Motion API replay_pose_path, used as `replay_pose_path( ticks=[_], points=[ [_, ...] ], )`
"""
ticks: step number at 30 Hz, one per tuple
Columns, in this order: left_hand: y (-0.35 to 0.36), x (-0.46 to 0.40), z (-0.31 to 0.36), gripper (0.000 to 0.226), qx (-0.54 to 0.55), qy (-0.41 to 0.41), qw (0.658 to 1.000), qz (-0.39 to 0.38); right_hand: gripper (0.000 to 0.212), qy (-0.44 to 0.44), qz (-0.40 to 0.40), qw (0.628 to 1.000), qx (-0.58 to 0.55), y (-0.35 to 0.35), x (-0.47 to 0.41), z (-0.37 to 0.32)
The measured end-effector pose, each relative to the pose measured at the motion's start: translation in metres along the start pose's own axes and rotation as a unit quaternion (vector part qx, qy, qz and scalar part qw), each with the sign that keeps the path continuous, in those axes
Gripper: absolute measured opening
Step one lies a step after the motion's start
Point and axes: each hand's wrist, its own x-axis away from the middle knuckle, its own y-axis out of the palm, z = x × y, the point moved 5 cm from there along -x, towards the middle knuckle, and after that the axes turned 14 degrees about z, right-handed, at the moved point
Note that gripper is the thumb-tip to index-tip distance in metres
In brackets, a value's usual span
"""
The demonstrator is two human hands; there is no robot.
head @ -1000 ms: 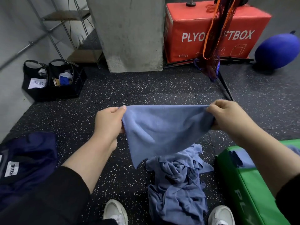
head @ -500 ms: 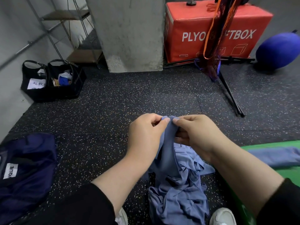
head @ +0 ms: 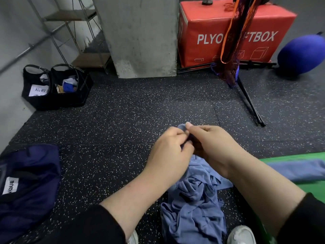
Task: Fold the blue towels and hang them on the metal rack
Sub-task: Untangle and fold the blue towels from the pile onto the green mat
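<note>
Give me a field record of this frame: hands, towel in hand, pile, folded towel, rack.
left hand: pinches towel in hand
right hand: pinches same towel, touching left hand
towel in hand: corners brought together, hangs down
towel pile: crumpled on floor between shoes
folded towel: lies on green pad
metal rack: far left, no towels visible on it

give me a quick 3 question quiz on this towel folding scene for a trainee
1. True or false: both hands pinch the same blue towel.
2. Where does the pile of unfolded towels lie? A) on the green pad B) on the floor between the shoes C) in the black bags
3. Fill in: a folded towel rests on the ____ pad.

Key
1. True: the left hand and right hand meet at its top edge.
2. B
3. green
</note>
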Motion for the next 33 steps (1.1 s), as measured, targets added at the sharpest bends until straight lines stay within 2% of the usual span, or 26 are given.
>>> replay_pose_path(
  ticks=[2,4,6,7,10,12,14,17,18,22,25,29,33],
  points=[
    [0.000,0.002,0.002,0.035,0.021,-0.017,0.999,-0.032,0.020,-0.044,0.046,0.996,0.070,-0.012,-0.008,-0.002],
    [-0.015,-0.004,-0.002,0.043,-0.001,-0.037,0.999,0.013,0.020,-0.091,0.058,0.981,0.160,-0.021,-0.014,-0.006],
    [-0.031,-0.017,-0.006,0.026,-0.047,-0.019,0.997,0.050,0.020,-0.138,0.031,0.962,0.232,-0.022,-0.013,-0.016],
    [-0.036,-0.022,-0.007,0.020,-0.056,-0.004,0.998,0.026,0.022,-0.166,0.012,0.951,0.261,-0.020,-0.009,-0.022],
    [-0.032,-0.031,-0.015,0.077,-0.102,0.031,0.987,-0.119,0.022,-0.238,-0.032,0.916,0.322,-0.018,-0.002,-0.036],
    [-0.027,-0.029,-0.020,0.091,-0.148,0.043,0.970,-0.186,0.022,-0.259,-0.054,0.904,0.336,-0.020,0.000,-0.039],
    [-0.023,-0.026,-0.026,0.077,-0.157,0.038,0.964,-0.211,0.026,-0.264,-0.068,0.900,0.341,-0.023,0.000,-0.040],
    [-0.023,-0.025,-0.027,0.026,-0.127,0.031,0.971,-0.200,0.028,-0.261,-0.074,0.898,0.346,-0.026,0.001,-0.040],
    [-0.024,-0.025,-0.027,0.023,-0.115,0.026,0.975,-0.188,0.028,-0.262,-0.066,0.897,0.350,-0.028,-0.002,-0.039],
    [-0.031,-0.029,-0.027,0.021,-0.087,-0.008,0.986,-0.143,0.022,-0.264,-0.007,0.889,0.373,-0.036,-0.012,-0.035],
    [-0.040,-0.034,-0.021,0.012,-0.112,0.012,0.989,-0.094,0.018,-0.276,0.037,0.882,0.380,-0.039,-0.014,-0.036],
    [-0.048,-0.040,-0.023,0.026,-0.145,0.011,0.989,-0.038,0.015,-0.294,0.059,0.863,0.405,-0.035,-0.017,-0.034],
    [-0.050,-0.041,-0.023,0.027,-0.129,0.032,0.991,-0.012,0.013,-0.313,0.062,0.861,0.397,-0.031,-0.013,-0.039]
  ],
)
